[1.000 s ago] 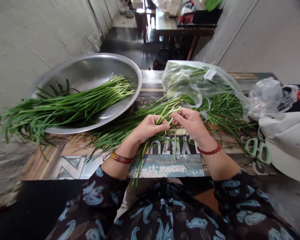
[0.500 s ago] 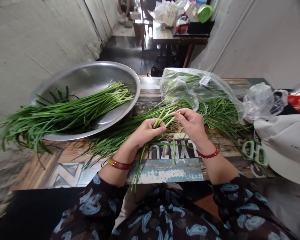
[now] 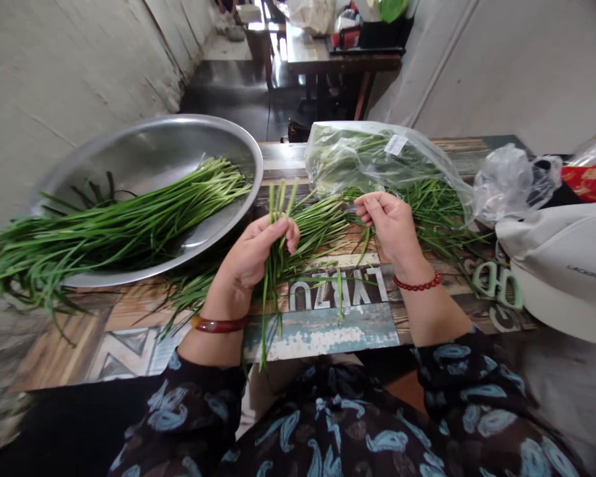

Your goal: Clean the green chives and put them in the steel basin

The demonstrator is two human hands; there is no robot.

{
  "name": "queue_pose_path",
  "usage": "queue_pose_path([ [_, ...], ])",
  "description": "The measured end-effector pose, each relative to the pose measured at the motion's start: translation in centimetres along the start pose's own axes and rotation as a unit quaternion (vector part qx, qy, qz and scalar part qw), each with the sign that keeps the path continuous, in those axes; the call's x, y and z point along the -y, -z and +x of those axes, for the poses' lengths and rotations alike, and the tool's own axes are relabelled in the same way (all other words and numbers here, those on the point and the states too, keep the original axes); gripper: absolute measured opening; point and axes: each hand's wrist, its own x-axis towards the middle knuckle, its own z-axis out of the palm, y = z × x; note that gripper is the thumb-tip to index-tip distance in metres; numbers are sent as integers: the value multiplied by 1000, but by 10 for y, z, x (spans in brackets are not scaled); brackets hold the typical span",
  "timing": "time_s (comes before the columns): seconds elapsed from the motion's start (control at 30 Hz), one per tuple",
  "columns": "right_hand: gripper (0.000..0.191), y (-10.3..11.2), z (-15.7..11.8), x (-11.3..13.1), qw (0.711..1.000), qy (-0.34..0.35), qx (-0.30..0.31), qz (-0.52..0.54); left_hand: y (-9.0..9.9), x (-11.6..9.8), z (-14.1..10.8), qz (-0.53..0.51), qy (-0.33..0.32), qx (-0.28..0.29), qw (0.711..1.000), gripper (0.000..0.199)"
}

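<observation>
My left hand is closed around a small bunch of green stalks, pale ends up and leaves hanging down over the table's front edge. To its right my right hand is pinched, fingertips pressed together; whatever it holds is too small to make out. Behind and beneath the hands lies a loose pile of stalks on the table. A large steel basin at the left holds a thick bundle of long green stalks, leaves drooping over its rim.
A clear plastic bag of greens lies at the back, with more greens beside it. At the right are green-handled scissors, a pale cap and a crumpled bag. Another table stands beyond.
My left hand has moved left and tipped its stalks upright, away from my right hand. My right hand has risen slightly. The whole view has shifted a little.
</observation>
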Motion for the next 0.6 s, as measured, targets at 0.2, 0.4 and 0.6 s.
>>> queue_pose_path([
  [0.2,17,-2,-2,-8,976,92,87,-178,8,-8,-3,-57,23,-33,998,30],
  [0.4,14,4,0,-14,932,144,144,-301,-1,7,2,60,63,-27,996,33],
  [0.6,13,8,-2,0,915,192,247,-254,-9,17,4,116,60,-19,991,30],
])
